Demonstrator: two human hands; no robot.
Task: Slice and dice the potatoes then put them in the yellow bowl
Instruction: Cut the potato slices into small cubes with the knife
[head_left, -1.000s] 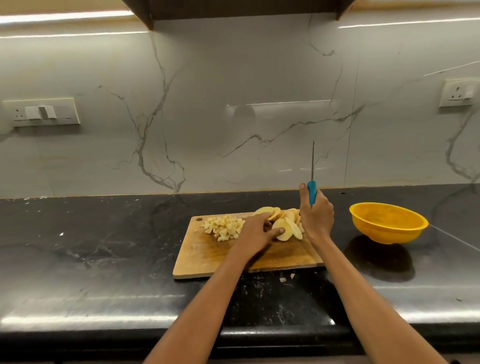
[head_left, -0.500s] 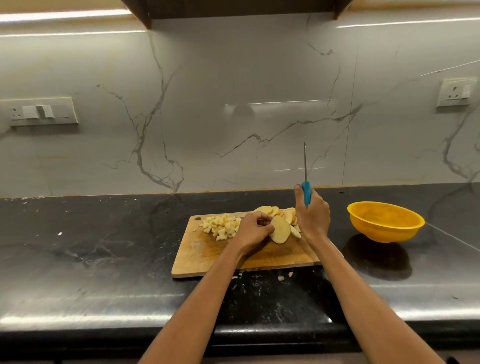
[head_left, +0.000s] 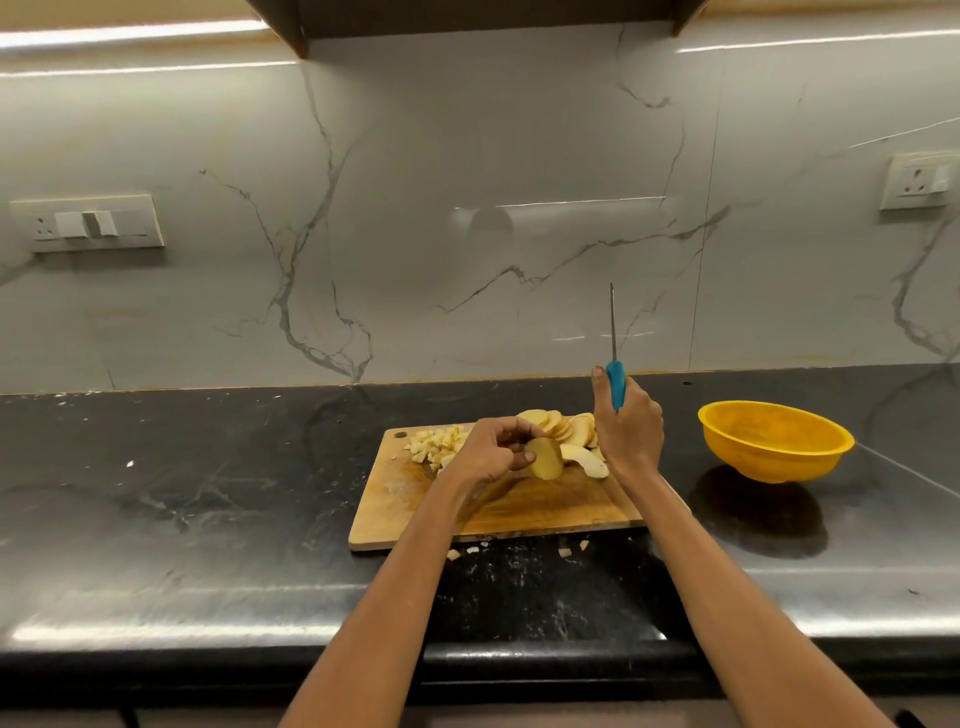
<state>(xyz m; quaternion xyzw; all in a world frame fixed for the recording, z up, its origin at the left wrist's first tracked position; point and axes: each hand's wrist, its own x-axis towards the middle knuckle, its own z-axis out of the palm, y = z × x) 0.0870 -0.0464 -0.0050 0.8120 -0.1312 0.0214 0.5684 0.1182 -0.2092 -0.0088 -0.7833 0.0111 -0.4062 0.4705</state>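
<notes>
A wooden cutting board (head_left: 545, 512) lies on the black counter. Diced potato (head_left: 434, 446) is piled at its far left, and round potato slices (head_left: 563, 427) lie fanned at its far right. My left hand (head_left: 491, 454) pinches one potato slice (head_left: 545, 458) and holds it on edge above the board. Just right of the slices, my right hand (head_left: 628, 428) grips the blue handle of a knife (head_left: 614, 358), whose blade points straight up. The yellow bowl (head_left: 774, 439) stands on the counter to the right of the board, with nothing visible inside.
A few potato bits (head_left: 569, 550) lie on the counter in front of the board. The marble backsplash carries a switch panel (head_left: 88, 224) at the left and a socket (head_left: 919, 179) at the right. The counter's front edge runs below my forearms.
My left hand has lifted one slice off the pile and turned it on edge. The right hand with the upright knife has stayed almost still.
</notes>
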